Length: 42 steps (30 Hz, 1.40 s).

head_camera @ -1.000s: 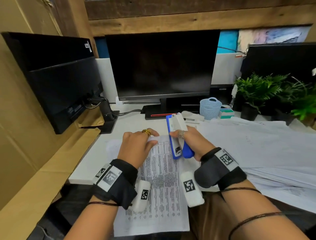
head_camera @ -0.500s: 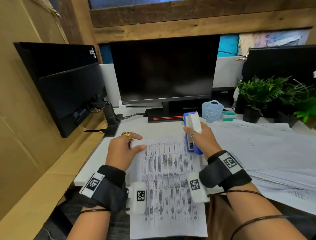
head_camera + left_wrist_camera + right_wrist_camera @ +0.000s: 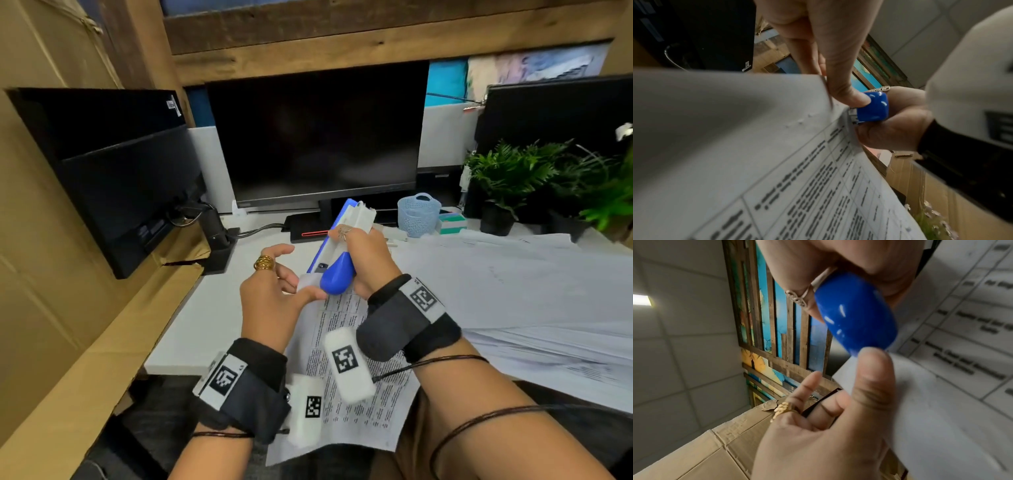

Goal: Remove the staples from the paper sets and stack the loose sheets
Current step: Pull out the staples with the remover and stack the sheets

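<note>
A printed paper set (image 3: 346, 404) with tables of text is lifted off the desk edge toward me. My left hand (image 3: 274, 291) pinches its top corner between thumb and fingers; the same paper set (image 3: 756, 162) fills the left wrist view and shows small staple marks near that corner. My right hand (image 3: 363, 260) grips a blue and white stapler (image 3: 339, 246), its rounded blue end (image 3: 873, 107) pressed against the pinched corner. In the right wrist view the stapler (image 3: 857, 321) sits just above my left thumb (image 3: 873, 378). The staple itself is hidden.
A wide spread of loose white sheets (image 3: 513, 291) covers the desk on the right. Behind stand a dark monitor (image 3: 315, 137), a light blue basket (image 3: 418, 214) and potted plants (image 3: 513, 178). Another monitor (image 3: 113, 164) and cardboard (image 3: 68, 342) line the left side.
The paper set has been lifted from the desk and tilted. My left hand moved from pressing it flat to pinching its top corner. My right hand brought the stapler's blue end to that corner.
</note>
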Tool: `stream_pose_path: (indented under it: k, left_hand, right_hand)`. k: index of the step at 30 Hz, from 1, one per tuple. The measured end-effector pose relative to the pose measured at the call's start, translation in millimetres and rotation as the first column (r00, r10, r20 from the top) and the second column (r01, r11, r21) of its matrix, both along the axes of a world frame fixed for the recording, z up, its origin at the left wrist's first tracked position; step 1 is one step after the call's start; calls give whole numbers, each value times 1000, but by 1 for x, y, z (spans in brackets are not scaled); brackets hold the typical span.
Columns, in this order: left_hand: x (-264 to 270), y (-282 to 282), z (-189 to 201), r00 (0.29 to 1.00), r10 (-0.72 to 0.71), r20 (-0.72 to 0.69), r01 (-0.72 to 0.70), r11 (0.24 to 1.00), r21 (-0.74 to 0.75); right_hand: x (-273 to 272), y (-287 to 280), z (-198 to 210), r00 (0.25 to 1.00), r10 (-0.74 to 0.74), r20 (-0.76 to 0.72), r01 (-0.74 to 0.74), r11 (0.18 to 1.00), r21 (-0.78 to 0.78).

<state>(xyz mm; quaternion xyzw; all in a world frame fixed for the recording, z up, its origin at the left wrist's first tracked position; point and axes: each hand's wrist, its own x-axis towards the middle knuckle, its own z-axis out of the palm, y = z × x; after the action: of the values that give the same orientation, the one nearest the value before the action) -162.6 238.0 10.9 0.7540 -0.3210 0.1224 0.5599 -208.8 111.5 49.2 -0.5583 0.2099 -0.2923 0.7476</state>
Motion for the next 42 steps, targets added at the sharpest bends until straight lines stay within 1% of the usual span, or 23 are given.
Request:
stream_pose_path:
  k: [2,6,10,12,14,16,18,21,23,25,28,29,31,33,36,39,42]
  left_hand:
    - [-3,-1,-2,1000,-28,-7,28,1000,-13]
    - [-9,-3,-2,998,-65,6,65,998,-4]
    - [-13,-3,-3,994,-107,19,107,994,13]
    - [-14,-3,-4,990,-140,-12,141,989,44]
    - [-17,-2,-6,982,-174,-73,180,981,76]
    - [-20,-1,-9,975,-191,-113,205,970,130]
    - [-23,0,-12,979,-182,-86,194,970,150]
    - [-28,-3,-15,982,-182,-42,186,976,114]
    - [-30,-4,-17,979,-195,-60,200,976,86]
    - [-29,-5,-18,976,-206,-75,213,973,93]
    - [-26,-4,-20,968,-222,-118,240,957,164]
    - [-25,-4,-21,972,-208,-113,225,959,172]
    - [-23,-2,-22,985,-144,-91,155,980,124]
    - [-23,-2,-22,990,-110,-90,116,991,67]
    - [-24,-5,-21,989,-117,-90,122,991,55]
    - [-30,-8,-22,985,-153,-78,157,987,41]
    - [-31,-8,-23,987,-157,-44,158,987,29]
  right_hand:
    - [-1,1,-1,1000,-8,-17,8,1000,30]
    - [-1,3,-2,997,-46,-67,47,999,11]
    - [1,7,-3,994,-55,-92,58,998,33]
    - [1,12,-4,995,-53,-82,56,998,38]
    - [0,16,-5,998,-39,-56,43,997,64]
    - [-2,18,-7,998,-32,-46,36,996,86]
    - [-3,20,-10,999,-41,-35,45,994,98]
    - [-6,21,-11,997,-70,-43,74,993,93]
    - [-8,23,-10,997,-68,-28,69,996,50]
    - [-10,21,-8,997,-68,-25,69,997,28]
    - [-8,12,-11,994,-108,-36,110,993,52]
    - [-8,8,-11,993,-109,-40,112,991,77]
    - [-10,-2,-12,993,-112,-37,115,989,94]
    - [-17,-7,-11,990,-140,-15,141,988,70]
    - [-22,-15,-19,980,-201,9,200,977,78]
    - [-22,-14,-20,975,-218,45,215,975,64]
    - [-18,-14,-20,969,-238,64,235,971,52]
